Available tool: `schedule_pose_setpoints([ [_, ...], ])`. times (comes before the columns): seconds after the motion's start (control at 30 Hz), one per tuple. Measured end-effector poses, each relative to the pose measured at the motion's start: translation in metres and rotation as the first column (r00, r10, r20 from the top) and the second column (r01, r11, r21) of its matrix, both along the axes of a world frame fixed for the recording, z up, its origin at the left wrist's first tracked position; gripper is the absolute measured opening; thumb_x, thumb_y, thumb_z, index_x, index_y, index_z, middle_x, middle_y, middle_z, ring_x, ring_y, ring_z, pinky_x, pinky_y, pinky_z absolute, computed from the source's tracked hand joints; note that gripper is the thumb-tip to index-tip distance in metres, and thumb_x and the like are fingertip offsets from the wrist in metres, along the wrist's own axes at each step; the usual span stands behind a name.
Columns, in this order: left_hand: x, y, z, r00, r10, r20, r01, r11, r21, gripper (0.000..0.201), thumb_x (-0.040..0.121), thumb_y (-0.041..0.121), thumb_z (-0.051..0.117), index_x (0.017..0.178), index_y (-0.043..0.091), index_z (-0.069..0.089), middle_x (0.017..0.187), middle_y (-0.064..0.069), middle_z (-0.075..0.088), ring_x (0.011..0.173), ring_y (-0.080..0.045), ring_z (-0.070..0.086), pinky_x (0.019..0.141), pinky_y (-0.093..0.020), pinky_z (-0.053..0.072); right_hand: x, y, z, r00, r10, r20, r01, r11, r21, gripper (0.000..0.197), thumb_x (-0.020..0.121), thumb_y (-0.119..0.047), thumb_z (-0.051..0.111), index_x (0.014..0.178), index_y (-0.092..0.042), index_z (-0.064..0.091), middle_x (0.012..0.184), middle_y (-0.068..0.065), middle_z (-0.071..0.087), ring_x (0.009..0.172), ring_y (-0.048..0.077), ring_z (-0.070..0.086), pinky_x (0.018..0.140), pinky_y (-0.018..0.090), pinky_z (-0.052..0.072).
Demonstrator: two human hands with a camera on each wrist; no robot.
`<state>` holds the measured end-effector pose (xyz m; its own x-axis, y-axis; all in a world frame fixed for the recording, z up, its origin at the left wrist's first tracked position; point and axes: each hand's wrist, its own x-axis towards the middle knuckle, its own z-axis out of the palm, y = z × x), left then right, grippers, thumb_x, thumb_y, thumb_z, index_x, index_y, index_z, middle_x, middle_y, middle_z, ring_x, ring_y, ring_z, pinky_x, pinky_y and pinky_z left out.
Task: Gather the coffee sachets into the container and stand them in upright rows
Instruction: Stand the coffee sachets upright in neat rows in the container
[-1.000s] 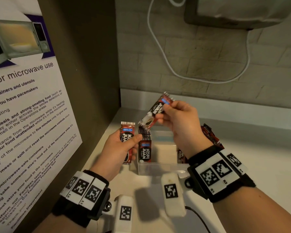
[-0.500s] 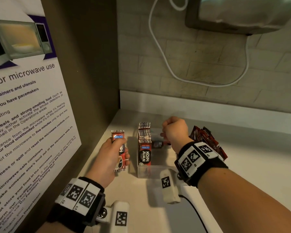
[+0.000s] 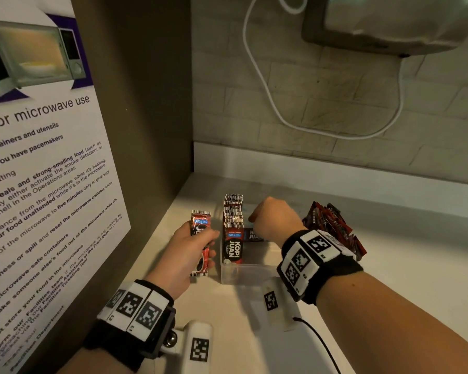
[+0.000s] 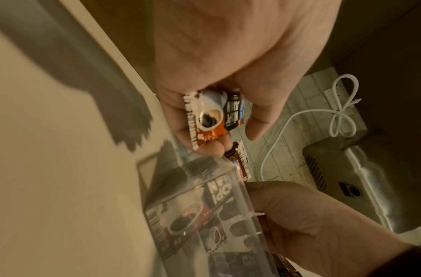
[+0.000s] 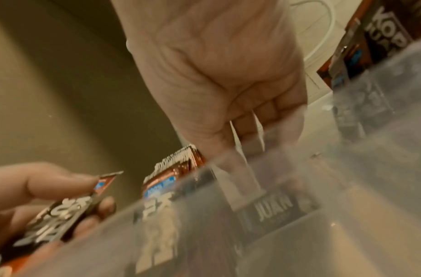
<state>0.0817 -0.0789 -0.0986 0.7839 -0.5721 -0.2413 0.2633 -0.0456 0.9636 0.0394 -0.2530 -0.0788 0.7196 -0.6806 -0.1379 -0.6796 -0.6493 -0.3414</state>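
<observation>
A clear plastic container (image 3: 250, 273) stands on the counter with a row of upright red-and-black coffee sachets (image 3: 233, 220) along its left side. My right hand (image 3: 271, 220) reaches down into the container, fingers curled round a dark sachet (image 3: 252, 235) beside that row. The right wrist view shows this sachet (image 5: 273, 208) through the clear wall under my curled fingers (image 5: 259, 114). My left hand (image 3: 191, 248) grips one upright sachet (image 3: 200, 225) just left of the container. In the left wrist view that sachet (image 4: 210, 114) sits between thumb and fingers.
A loose pile of sachets (image 3: 333, 225) lies right of the container, behind my right wrist. A brown side panel with a microwave notice (image 3: 46, 184) closes off the left. A white cable (image 3: 268, 85) hangs on the tiled back wall under a metal appliance (image 3: 389, 20).
My right hand has come down from above the container into it, carrying its sachet. My left hand has sunk slightly with its sachet.
</observation>
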Motion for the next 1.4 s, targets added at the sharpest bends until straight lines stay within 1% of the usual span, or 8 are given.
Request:
schedule_pose_setpoints([
  [0.07, -0.001, 0.0, 0.002, 1.0, -0.016, 0.001, 0.016, 1.0, 0.002, 0.012, 0.091, 0.012, 0.061, 0.102, 0.011, 0.058, 0.075, -0.005, 0.056, 0.059, -0.013, 0.054, 0.05, -0.024, 0.046, 0.001, 0.0, -0.002, 0.997, 0.033, -0.064, -0.034, 0.999, -0.018, 0.032, 0.086, -0.009, 0.056, 0.116, -0.016, 0.065, 0.117, 0.006, 0.065, 0.102, 0.025, 0.063, 0.084, 0.034, 0.054],
  [0.33, -0.003, 0.003, 0.004, 0.999, -0.03, -0.013, 0.03, 0.999, -0.011, 0.007, 0.091, 0.01, 0.06, 0.097, 0.011, 0.057, 0.073, -0.005, 0.057, 0.058, -0.014, 0.054, 0.052, -0.027, 0.046, -0.001, 0.004, -0.003, 0.994, 0.034, -0.108, -0.038, 0.998, -0.039, 0.023, 0.09, -0.012, 0.054, 0.112, -0.006, 0.06, 0.113, 0.013, 0.064, 0.098, 0.029, 0.062, 0.072, 0.032, 0.048],
  [0.57, -0.006, 0.003, 0.008, 0.999, -0.042, -0.008, 0.042, 0.999, -0.014, 0.004, 0.092, 0.011, 0.06, 0.09, 0.012, 0.057, 0.062, -0.001, 0.056, 0.052, -0.014, 0.052, 0.052, -0.027, 0.043, 0.0, 0.004, 0.0, 0.997, -0.007, -0.072, 0.003, 0.999, -0.053, 0.02, 0.09, -0.004, 0.048, 0.104, -0.003, 0.062, 0.11, 0.016, 0.064, 0.097, 0.031, 0.063, 0.069, 0.031, 0.046],
  [0.97, -0.004, 0.003, 0.005, 0.999, -0.033, -0.008, 0.033, 0.999, -0.01, 0.007, 0.093, 0.014, 0.059, 0.098, 0.011, 0.058, 0.073, -0.003, 0.058, 0.06, -0.013, 0.054, 0.059, -0.028, 0.047, -0.011, -0.003, 0.014, 0.99, -0.121, 0.078, 0.122, 0.993, -0.009, 0.011, 0.089, -0.007, 0.053, 0.096, -0.002, 0.06, 0.1, 0.018, 0.063, 0.083, 0.031, 0.056, 0.067, 0.031, 0.044],
  [1.1, -0.007, 0.002, 0.005, 0.999, -0.051, -0.014, 0.051, 0.998, -0.022, 0.008, 0.093, 0.015, 0.059, 0.1, 0.012, 0.059, 0.072, -0.002, 0.059, 0.06, -0.013, 0.054, 0.06, -0.029, 0.047, -0.009, -0.014, 0.01, 0.951, -0.217, 0.219, 0.177, 0.966, 0.187, 0.009, 0.086, -0.007, 0.056, 0.09, -0.001, 0.062, 0.089, 0.017, 0.069, 0.077, 0.029, 0.067, 0.069, 0.036, 0.057],
  [1.17, -0.008, 0.001, 0.004, 0.998, -0.063, -0.019, 0.062, 0.998, -0.024, 0.007, 0.093, 0.015, 0.059, 0.099, 0.011, 0.059, 0.069, -0.001, 0.058, 0.058, -0.013, 0.054, 0.06, -0.03, 0.046, -0.008, -0.015, 0.005, 0.916, -0.295, 0.272, 0.185, 0.912, 0.367, 0.008, 0.087, -0.002, 0.054, 0.084, -0.001, 0.062, 0.082, 0.02, 0.071, 0.072, 0.031, 0.07, 0.069, 0.043, 0.06],
  [1.27, -0.009, 0.0, 0.003, 0.997, -0.072, -0.019, 0.072, 0.997, -0.03, 0.008, 0.093, 0.013, 0.058, 0.1, 0.009, 0.059, 0.069, -0.002, 0.057, 0.056, -0.012, 0.053, 0.057, -0.029, 0.045, -0.008, -0.013, 0.0, 0.88, -0.397, 0.261, 0.194, 0.801, 0.566, 0.019, 0.086, 0.006, 0.058, 0.07, -0.003, 0.056, 0.071, 0.019, 0.068, 0.06, 0.029, 0.066, 0.06, 0.038, 0.056],
  [1.4, -0.008, 0.0, 0.003, 0.998, -0.063, -0.016, 0.063, 0.998, -0.022, 0.004, 0.093, 0.012, 0.059, 0.096, 0.01, 0.059, 0.071, -0.003, 0.057, 0.056, -0.012, 0.053, 0.058, -0.03, 0.045, -0.005, -0.013, -0.011, 0.869, -0.423, 0.255, 0.189, 0.762, 0.62, 0.02, 0.085, 0.002, 0.062, 0.068, -0.005, 0.055, 0.083, 0.018, 0.071, 0.077, 0.032, 0.07, 0.07, 0.039, 0.059],
])
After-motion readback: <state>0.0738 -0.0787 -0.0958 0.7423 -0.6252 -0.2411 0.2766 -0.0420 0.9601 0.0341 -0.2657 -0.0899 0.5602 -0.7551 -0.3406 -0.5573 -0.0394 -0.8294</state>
